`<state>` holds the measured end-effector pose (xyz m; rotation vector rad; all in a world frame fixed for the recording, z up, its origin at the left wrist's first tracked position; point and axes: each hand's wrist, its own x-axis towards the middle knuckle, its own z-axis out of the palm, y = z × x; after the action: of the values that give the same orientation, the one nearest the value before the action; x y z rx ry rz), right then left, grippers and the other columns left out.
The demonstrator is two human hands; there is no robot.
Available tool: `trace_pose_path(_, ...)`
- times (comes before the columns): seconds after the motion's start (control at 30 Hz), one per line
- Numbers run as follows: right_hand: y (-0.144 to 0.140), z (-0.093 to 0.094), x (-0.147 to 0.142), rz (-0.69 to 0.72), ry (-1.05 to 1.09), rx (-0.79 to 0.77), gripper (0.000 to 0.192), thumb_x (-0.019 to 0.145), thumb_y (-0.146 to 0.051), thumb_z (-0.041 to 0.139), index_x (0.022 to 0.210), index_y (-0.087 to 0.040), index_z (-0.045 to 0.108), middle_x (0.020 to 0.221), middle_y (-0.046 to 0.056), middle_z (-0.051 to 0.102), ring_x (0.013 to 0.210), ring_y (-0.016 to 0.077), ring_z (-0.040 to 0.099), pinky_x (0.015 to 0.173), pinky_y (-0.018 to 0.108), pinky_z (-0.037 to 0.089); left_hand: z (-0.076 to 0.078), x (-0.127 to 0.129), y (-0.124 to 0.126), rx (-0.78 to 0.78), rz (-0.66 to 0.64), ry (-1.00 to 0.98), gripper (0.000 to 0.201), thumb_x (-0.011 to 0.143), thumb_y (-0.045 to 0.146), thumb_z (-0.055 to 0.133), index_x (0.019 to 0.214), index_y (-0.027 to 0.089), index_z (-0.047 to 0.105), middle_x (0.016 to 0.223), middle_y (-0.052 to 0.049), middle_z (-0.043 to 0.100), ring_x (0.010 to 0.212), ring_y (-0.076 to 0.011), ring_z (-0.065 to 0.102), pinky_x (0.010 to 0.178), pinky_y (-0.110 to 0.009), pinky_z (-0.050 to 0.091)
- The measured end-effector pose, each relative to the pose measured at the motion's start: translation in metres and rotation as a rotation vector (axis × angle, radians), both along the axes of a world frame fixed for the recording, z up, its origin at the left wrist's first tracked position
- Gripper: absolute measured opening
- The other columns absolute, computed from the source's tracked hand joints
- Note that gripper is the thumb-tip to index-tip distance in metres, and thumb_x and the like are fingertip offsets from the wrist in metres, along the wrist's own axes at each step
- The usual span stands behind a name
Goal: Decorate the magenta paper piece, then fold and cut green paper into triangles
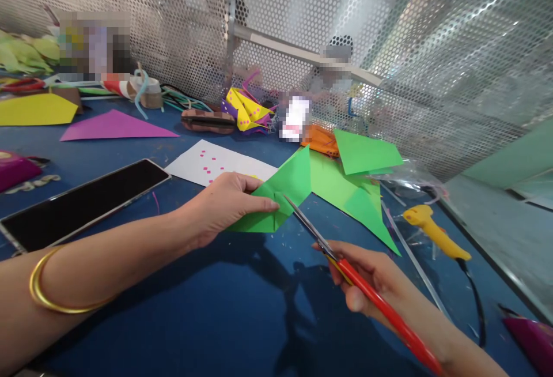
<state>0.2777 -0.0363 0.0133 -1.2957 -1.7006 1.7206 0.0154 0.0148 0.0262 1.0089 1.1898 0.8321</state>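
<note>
Left grip (pixel 224 204) pinching folded green paper (pixel 280 195); right grip (pixel 371 279) around red-handled scissors (pixel 345 264).

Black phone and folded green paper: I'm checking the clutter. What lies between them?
In the head view, the left hand holding the folded green paper lies between it and the black phone, with bare blue tabletop.

A folded green paper piece (pixel 280 195), creased into triangular flaps, sits at the centre of the frame, lifted slightly off the blue tabletop. Red-handled scissors (pixel 345 264) slant from lower right, their metal blades meeting the paper's lower edge.
</note>
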Motion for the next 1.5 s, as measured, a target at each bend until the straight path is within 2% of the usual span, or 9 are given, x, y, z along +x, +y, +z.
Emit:
trace_pose_path(0.43,-0.0010,0.0025,-0.0018,-0.009,0.018,-0.065,0.076,0.066,-0.066,0.076,0.128,-0.025,0.059,0.076,-0.005,0.044,0.061,0.0064,0.035,0.057,0.021,0.033,0.0021,0.0010,-0.0013,-0.009,-0.014,0.067,0.013,0.066,0.024,0.078,0.076,0.015,0.076,0.064,-0.004,0.074,0.049,-0.0140,0.065,0.045,-0.020,0.048)
trace_pose_path(1.03,0.0003,-0.0005,-0.0062,0.015,0.008,0.017,0.064,0.073,-0.065,0.072,0.122,-0.024,0.062,0.074,-0.005,0.041,0.056,0.0059,0.028,0.046,0.020,0.021,0.0001,0.0008,-0.0014,0.016,-0.035,0.072,0.009,0.069,0.021,0.076,0.077,0.016,0.077,0.065,-0.003,0.075,0.050,-0.0132,0.065,0.046,-0.019,0.048)
trace_pose_path(1.5,-0.0016,-0.0009,-0.0054,0.032,0.023,0.039,0.054,0.081,-0.059,0.068,0.119,-0.021,0.063,0.069,-0.006,0.041,0.051,0.0037,0.031,0.043,0.020,0.021,0.0023,0.0015,-0.0001,-0.008,-0.036,0.060,0.009,0.066,0.020,0.077,0.074,0.018,0.078,0.063,-0.002,0.075,0.050,-0.0139,0.065,0.048,-0.020,0.049)
